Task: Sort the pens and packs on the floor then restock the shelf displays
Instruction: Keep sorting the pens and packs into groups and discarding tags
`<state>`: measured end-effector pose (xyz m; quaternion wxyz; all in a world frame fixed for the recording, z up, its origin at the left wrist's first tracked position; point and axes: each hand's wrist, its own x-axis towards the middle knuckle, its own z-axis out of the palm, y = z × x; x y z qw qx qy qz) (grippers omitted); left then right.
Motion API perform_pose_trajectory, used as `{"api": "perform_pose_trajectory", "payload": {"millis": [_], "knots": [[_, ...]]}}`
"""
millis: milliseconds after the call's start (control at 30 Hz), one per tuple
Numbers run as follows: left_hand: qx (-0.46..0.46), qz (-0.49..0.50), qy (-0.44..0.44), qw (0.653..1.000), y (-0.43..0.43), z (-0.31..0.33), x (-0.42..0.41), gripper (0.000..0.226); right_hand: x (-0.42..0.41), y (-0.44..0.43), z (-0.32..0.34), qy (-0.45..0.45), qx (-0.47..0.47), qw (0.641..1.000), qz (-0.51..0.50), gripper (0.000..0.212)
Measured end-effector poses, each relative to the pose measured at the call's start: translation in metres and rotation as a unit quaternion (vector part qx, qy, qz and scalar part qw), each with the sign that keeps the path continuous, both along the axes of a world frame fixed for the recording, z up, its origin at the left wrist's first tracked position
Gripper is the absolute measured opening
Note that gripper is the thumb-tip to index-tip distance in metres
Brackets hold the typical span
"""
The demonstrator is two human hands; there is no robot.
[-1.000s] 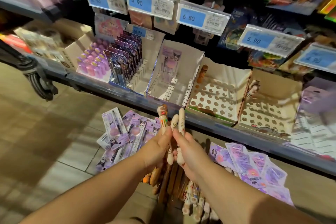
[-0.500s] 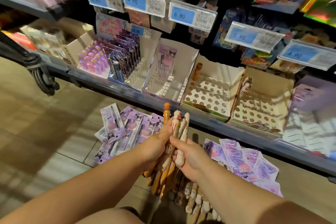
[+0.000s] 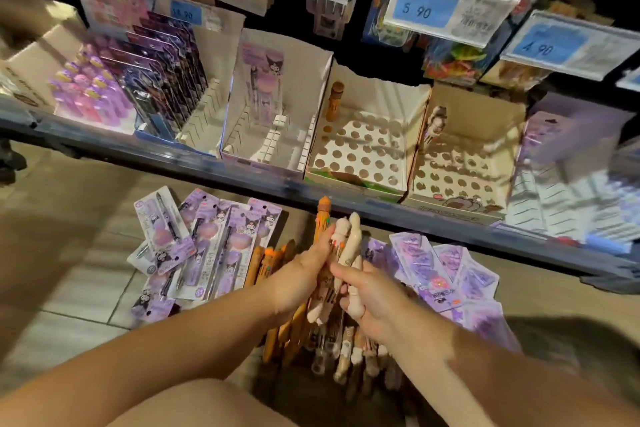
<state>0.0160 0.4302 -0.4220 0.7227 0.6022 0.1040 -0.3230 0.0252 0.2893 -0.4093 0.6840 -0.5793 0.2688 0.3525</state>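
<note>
My left hand [image 3: 302, 276] grips an orange pen [image 3: 322, 215] with a brown cap, its tip pointing up. My right hand [image 3: 372, 298] holds cream character pens [image 3: 349, 239] beside it, the two hands touching. Under them, loose orange and cream pens [image 3: 332, 347] lie heaped on the floor. Purple pen packs [image 3: 204, 243] are piled at the left, and flatter purple packs [image 3: 446, 274] at the right. On the shelf, a holed display box [image 3: 363, 152] holds one orange pen [image 3: 335, 100]. The holed box to its right [image 3: 460, 177] holds one cream pen [image 3: 434, 123].
A slotted white box [image 3: 273, 139] holds one purple pack. Further left stand dark packs [image 3: 162, 80] and purple capped items [image 3: 86, 94]. Price tags [image 3: 443, 9] hang above. The shelf's metal edge [image 3: 242, 173] runs across. Tiled floor [image 3: 69, 253] lies at the left.
The view has dropped and moved closer to the shelf. An orange pen has joined the cream pens held between my hands, which have sunk slightly towards the pile.
</note>
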Motion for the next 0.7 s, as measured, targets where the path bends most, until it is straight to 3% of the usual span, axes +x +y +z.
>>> {"api": "perform_pose_trajectory", "payload": {"millis": [67, 167, 300, 467, 600, 700], "knots": [[0.1, -0.071, -0.062, 0.99, 0.001, -0.01, -0.002, 0.05, 0.002, -0.012, 0.001, 0.012, -0.012, 1.0, -0.009, 0.021], [0.206, -0.092, -0.119, 0.967, 0.007, -0.023, -0.011, 0.052, 0.003, -0.036, -0.001, 0.023, -0.039, 0.999, -0.014, 0.02], [0.318, -0.09, -0.107, 0.938, 0.021, -0.043, -0.025, 0.068, -0.005, -0.065, -0.002, 0.02, -0.113, 0.993, 0.027, 0.011], [0.366, 0.01, -0.128, 0.922, 0.027, -0.049, -0.035, 0.053, -0.023, -0.077, -0.018, -0.003, -0.209, 0.977, 0.05, 0.02], [0.43, -0.008, -0.093, 0.898, 0.03, -0.045, -0.043, 0.054, -0.026, -0.067, -0.024, -0.009, -0.239, 0.967, 0.083, 0.017], [0.477, -0.041, -0.07, 0.875, 0.031, -0.051, -0.048, 0.04, -0.021, -0.054, -0.024, -0.022, -0.281, 0.952, 0.119, 0.03]]}}
